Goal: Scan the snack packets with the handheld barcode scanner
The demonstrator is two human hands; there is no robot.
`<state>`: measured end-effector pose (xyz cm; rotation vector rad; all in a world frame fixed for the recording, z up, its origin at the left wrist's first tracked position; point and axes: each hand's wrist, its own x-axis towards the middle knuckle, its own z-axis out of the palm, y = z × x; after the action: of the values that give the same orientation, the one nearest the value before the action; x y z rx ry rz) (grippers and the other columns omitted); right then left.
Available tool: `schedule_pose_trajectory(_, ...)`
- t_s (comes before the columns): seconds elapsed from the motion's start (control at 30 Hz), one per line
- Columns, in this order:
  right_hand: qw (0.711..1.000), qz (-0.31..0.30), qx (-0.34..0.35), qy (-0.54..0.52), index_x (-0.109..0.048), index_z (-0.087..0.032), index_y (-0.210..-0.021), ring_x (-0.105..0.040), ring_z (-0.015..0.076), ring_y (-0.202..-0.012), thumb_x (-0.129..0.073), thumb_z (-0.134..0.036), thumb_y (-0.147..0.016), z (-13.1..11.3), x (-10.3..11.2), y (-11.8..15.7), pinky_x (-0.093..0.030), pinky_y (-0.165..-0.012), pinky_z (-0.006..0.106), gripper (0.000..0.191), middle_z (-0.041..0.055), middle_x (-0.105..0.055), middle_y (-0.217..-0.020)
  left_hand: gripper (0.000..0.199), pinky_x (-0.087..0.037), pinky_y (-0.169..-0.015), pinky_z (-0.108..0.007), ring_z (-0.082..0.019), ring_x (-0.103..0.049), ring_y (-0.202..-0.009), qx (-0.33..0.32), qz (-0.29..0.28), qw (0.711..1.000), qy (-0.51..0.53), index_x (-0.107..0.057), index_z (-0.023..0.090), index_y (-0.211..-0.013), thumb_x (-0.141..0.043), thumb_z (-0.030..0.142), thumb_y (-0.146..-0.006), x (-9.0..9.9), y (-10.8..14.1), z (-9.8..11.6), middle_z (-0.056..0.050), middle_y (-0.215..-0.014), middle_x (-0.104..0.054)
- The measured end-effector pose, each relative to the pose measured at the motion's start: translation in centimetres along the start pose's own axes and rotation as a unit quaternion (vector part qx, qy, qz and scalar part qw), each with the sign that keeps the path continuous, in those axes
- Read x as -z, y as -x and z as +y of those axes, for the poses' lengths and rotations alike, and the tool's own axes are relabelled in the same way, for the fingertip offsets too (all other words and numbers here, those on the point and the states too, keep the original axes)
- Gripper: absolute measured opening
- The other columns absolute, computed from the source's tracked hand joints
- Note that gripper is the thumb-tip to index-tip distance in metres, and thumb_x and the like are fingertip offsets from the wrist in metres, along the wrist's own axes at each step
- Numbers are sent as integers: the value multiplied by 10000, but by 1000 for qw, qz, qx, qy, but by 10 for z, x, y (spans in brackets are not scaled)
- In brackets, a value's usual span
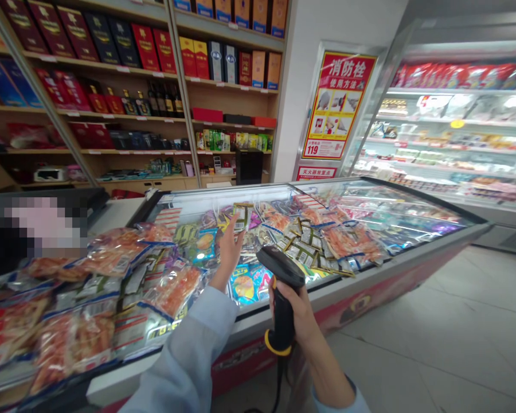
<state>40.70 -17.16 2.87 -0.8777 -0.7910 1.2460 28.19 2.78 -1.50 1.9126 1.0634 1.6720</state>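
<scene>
Inspection of the station finds the left hand (229, 249) open, fingers spread and extended, held over the chest freezer (395, 265) and touching nothing that can be confirmed. The right hand (289, 304) is wrapped firmly around the grip of a black-and-yellow handheld barcode scanner (279, 265), its head pointing up and away from the person, with a coiled or loose cord (277, 384) hanging below. Risks are as follows: the cord could catch on the freezer's front rim if the arm swings, and the scanner could strike the glass if the grip slackens. Loose bagged orange snacks (174, 292) are heaped toward the near left, and that pile could slide if a sleeve (184, 355) drags across it (the stacking looks unsecured). As for position, a blue-and-yellow packet (205, 245) lies just left of the open hand's fingertips, and a strip of pale sachets (243, 217) lies just beyond them. A blue printed packet (245, 284) sits just left of the scanner. Whether glass separates the hand from these packets cannot be determined from this view.
</scene>
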Motion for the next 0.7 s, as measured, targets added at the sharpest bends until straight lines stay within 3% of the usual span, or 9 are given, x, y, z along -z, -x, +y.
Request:
schedule_pose_trajectory(0.23,1000,-11,14,1,-615,-162,-688,-486,86,-394,-746,-451,-697,3,-5,-5,-389,-380,205,318,-22,-556,-513,591,-556,-883,-346,-208,-638,-1086,37,44,997,47,-381,286,-1431,-571,339,-874,5,-6,-7,-87,-1409,-514)
schedule_pose_trajectory(0.33,999,-12,37,0,-620,-167,-700,-488,89,-403,-734,-445,-700,0,-2,-15,-387,-381,212,300,-21,-566,-526,613,-554,-893,-372,-228,-627,-1115,29,44,998,41,-380,280,-1432,-589,336,-859,12,-11,0,-97,-1368,-546)
schedule_pose_trajectory(0.4,998,-22,58,0,-625,-169,-709,-494,93,-410,-726,-431,-704,-6,-5,-28,-387,-382,216,280,-21,-571,-535,654,-553,-897,-378,-226,-639,-1088,20,60,997,36,-351,275,-1448,-602,321,-847,26,-18,12,-102,-1345,-560)
schedule_pose_trajectory(0.5,995,-48,90,-1,-628,-176,-716,-500,101,-413,-708,-401,-711,-22,-22,-57,-388,-382,224,238,-24,-572,-539,687,-551,-902,-362,-214,-639,-1084,-13,96,995,20,-326,288,-1456,-614,288,-832,67,-32,35,-93,-1386,-521)
schedule_pose_trajectory(0.6,988,-83,131,-10,-606,-184,-675,-494,101,-407,-684,-400,-713,-38,-53,-90,-391,-381,229,233,-25,-571,-538,694,-548,-906,-352,-225,-608,-1137,-56,110,991,-49,-343,287,-1445,-634,280,-816,125,-41,55,-89,-1417,-485)
schedule_pose_trajectory(0.7,979,-123,161,-23,-611,-182,-674,-491,97,-408,-667,-399,-711,-43,-88,-118,-392,-383,228,227,-27,-568,-543,689,-537,-923,-367,-224,-614,-1112,-50,136,977,-158,-347,254,-1448,-627,284,-819,188,-37,62,-105,-1390,-501)
